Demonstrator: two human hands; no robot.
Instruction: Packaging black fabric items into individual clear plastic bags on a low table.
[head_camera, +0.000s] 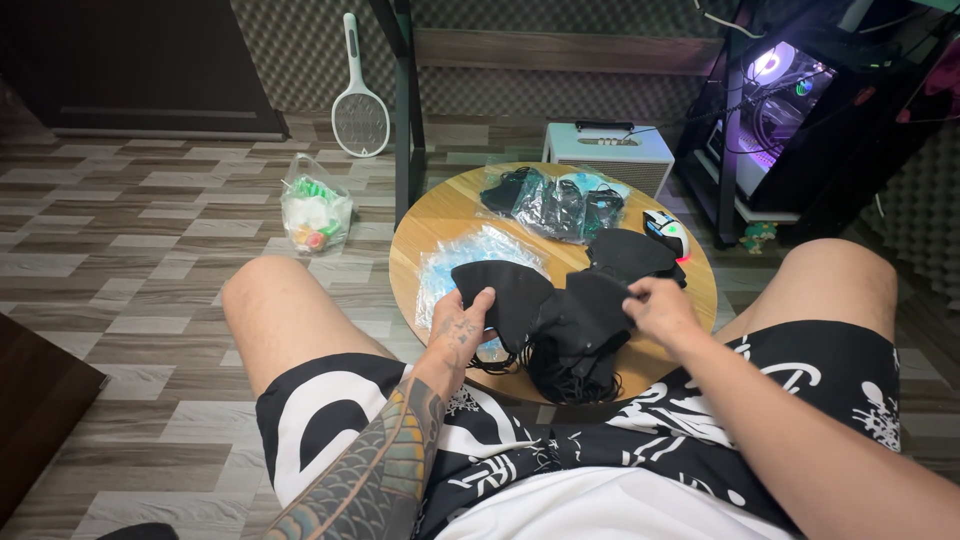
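I sit on the floor with a low round wooden table (440, 215) between my knees. My left hand (458, 325) pinches the left edge of a black face mask (510, 290) lying on the table. My right hand (660, 310) grips the right side of a pile of black masks (580, 335) with loose ear loops hanging at the table's near edge. Another black mask (628, 255) lies just behind my right hand. A clear plastic bag holding light blue masks (455, 265) sits under the left mask.
Clear bags of dark masks (555, 205) lie at the table's far side, beside a white computer mouse (668, 235). A plastic bag of small items (315, 210) and an electric swatter (358, 95) are on the floor. A white speaker (608, 150) and a lit computer case (790, 110) stand behind.
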